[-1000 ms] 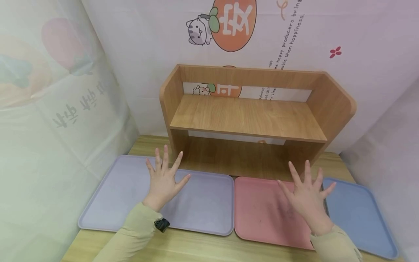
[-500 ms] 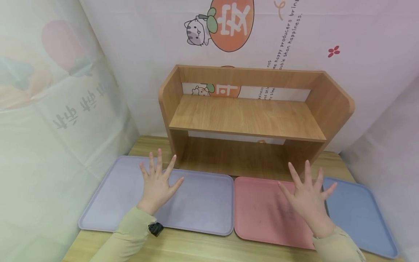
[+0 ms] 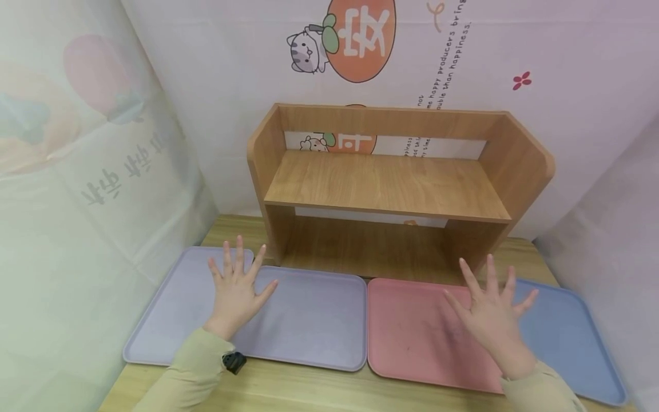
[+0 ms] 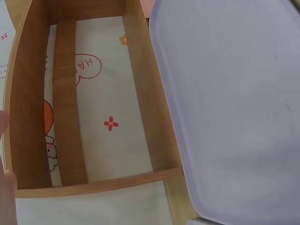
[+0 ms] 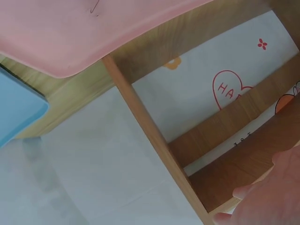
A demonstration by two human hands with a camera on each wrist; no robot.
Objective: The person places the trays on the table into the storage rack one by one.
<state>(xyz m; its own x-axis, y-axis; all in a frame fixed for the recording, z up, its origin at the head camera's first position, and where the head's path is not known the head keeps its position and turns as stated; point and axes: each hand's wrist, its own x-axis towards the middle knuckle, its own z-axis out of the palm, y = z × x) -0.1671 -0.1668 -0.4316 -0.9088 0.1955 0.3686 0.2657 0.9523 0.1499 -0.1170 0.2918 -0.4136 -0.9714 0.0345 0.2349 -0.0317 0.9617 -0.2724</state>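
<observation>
My left hand hovers over the two lavender trays, fingers spread and straight, holding nothing. Beneath it lie the far-left lavender tray and a second lavender tray beside it. My right hand, also with spread fingers and holding nothing, is above the pink tray and overlaps the edge of the blue tray. Behind the trays stands a two-tier wooden shelf with bare boards. In the left wrist view a bit of the left hand shows at the edge; fingers of the right hand show lower right.
The trays lie in a row on a wood-grain table. White printed cloth hangs behind the shelf and along both sides. A dark band sits at the left sleeve.
My left hand has drifted left and slightly down, still spread. The right hand has shifted a little to the right. The trays and shelf stay where they were.
</observation>
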